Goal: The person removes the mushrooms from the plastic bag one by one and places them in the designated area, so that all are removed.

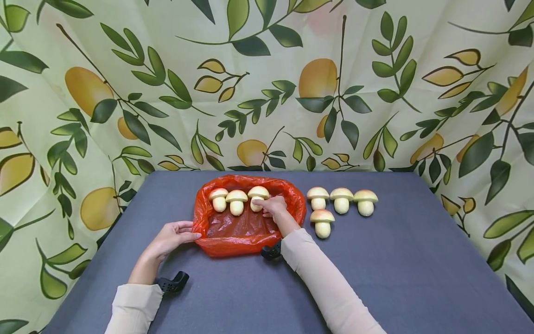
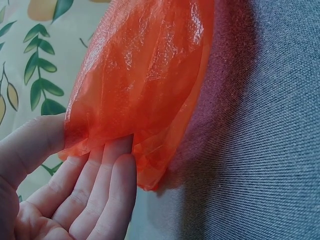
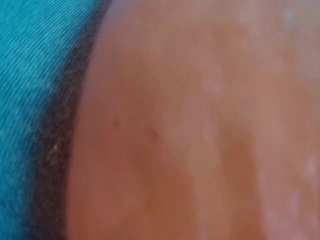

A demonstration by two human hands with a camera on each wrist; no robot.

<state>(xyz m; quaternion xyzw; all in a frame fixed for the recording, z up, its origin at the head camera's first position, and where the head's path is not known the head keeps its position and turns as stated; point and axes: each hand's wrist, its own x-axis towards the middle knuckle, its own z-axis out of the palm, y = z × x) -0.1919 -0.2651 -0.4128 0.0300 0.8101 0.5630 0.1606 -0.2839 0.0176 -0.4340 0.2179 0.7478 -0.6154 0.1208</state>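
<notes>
A red plastic bag lies spread wide at the top, like a shallow basin. Inside, along its far side, two toy mushrooms with pale stems and yellowish caps stand side by side. Just right of them, my right hand pinches the stem of a third mushroom within the bag. My left hand holds the bag's left edge; close up in the left wrist view, thumb and fingers grip the thin plastic. A blurred reddish surface fills most of the right wrist view, hiding that hand's fingers.
Right of the bag, several more toy mushrooms stand in a row, with one mushroom in front of them. The grey cloth-covered table reaches back to a leaf-and-fruit patterned curtain. Black wrist mounts hang below both wrists.
</notes>
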